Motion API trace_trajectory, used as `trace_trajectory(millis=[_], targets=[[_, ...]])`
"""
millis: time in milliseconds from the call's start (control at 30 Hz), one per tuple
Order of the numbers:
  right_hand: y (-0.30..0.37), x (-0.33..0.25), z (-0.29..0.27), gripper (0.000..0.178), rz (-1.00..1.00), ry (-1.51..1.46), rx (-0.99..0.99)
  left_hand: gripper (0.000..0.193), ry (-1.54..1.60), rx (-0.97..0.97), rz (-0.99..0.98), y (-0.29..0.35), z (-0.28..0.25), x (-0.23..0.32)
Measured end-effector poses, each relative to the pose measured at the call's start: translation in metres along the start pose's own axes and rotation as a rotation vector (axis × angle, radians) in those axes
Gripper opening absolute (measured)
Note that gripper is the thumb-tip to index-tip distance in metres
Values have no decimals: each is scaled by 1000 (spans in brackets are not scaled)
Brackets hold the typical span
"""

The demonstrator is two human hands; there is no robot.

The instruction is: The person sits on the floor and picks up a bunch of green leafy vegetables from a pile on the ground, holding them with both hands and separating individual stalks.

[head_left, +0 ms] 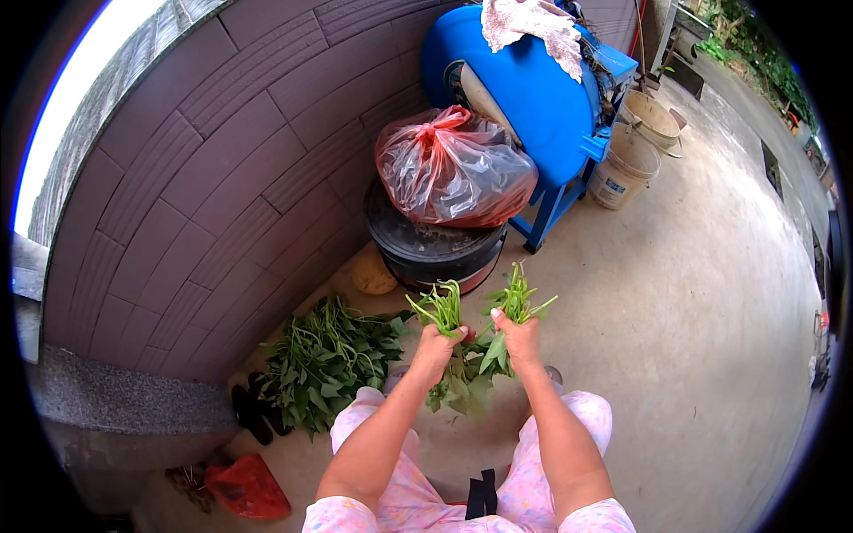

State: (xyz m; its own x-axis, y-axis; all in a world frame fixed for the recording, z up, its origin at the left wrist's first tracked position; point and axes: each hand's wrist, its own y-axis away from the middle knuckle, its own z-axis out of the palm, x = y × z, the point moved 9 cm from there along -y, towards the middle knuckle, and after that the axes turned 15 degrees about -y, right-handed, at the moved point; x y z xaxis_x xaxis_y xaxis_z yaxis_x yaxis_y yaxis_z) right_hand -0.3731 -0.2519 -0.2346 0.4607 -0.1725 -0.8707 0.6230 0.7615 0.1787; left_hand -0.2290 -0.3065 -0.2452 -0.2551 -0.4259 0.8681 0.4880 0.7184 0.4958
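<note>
A person's left hand [434,353] is closed around a left bunch of leafy green stems [441,307]; the right hand [518,339], just beside it, is wrapped around a right bunch [515,295]. Cut ends point ahead of both hands; leaves hang below. A heap of similar greens [322,364] lies on the concrete floor [657,355], left of the left hand. A snug, gentle grip should keep stems aligned without bruising leaves.
</note>
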Motion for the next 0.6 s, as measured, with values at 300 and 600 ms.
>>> trace_trajectory(millis=[300,600], targets=[[-7,-31,-45,8,-46,-254,347,6,79,227,72,1,-64,16],[-7,-29,-37,9,-47,-379,256,9,261,131,-36,2,-61,8]])
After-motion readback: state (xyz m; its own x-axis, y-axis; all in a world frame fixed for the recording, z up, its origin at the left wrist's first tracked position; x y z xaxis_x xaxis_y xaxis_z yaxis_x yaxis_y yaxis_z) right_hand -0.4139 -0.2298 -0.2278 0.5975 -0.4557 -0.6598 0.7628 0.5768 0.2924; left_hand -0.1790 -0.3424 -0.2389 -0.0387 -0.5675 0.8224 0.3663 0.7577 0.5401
